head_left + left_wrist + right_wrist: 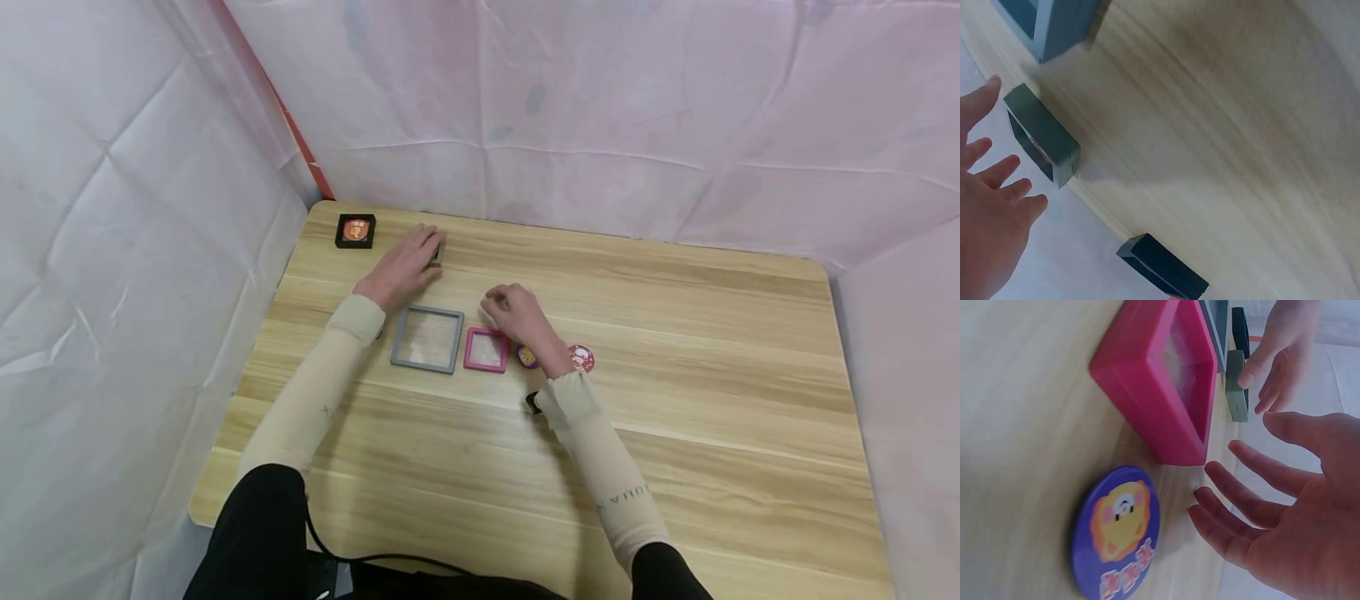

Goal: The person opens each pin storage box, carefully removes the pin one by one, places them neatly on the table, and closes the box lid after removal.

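Bare left hand (pixel 401 268) reaches flat over small green frame (pixel 1041 135).

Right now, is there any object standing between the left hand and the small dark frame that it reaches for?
Nothing visible stands between them. The left hand is open, its fingers spread right beside the small dark frame on the wooden table. The black box lies to the side, not in the path.

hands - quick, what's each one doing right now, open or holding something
Left hand: open, fingers straight, reaching at the small dark grey frame, holding nothing.
Right hand: open, fingers relaxed, holding nothing, beside the pink frame.
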Action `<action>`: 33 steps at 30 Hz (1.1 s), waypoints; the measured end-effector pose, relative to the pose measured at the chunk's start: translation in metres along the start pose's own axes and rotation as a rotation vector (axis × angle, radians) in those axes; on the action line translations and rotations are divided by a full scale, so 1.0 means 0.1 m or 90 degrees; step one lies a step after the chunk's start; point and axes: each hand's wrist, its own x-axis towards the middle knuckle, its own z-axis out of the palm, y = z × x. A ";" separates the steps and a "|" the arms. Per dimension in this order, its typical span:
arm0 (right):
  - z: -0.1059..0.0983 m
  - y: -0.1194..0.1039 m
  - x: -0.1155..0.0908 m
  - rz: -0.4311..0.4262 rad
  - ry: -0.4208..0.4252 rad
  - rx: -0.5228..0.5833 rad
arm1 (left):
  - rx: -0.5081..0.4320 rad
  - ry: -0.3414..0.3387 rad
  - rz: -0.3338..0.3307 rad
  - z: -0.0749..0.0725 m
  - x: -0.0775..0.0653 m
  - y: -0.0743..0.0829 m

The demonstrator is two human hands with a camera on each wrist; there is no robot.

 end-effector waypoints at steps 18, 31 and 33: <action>0.12 -0.20 0.34 0.002 -0.006 -0.031 | 0.031 -0.041 0.006 -0.01 0.08 -0.17; 0.19 -0.30 0.53 -0.002 -0.028 -0.070 | 0.005 0.019 0.069 0.07 0.01 -0.10; 0.20 -0.30 0.54 0.000 -0.027 -0.072 | -0.007 0.012 0.070 0.08 0.00 -0.08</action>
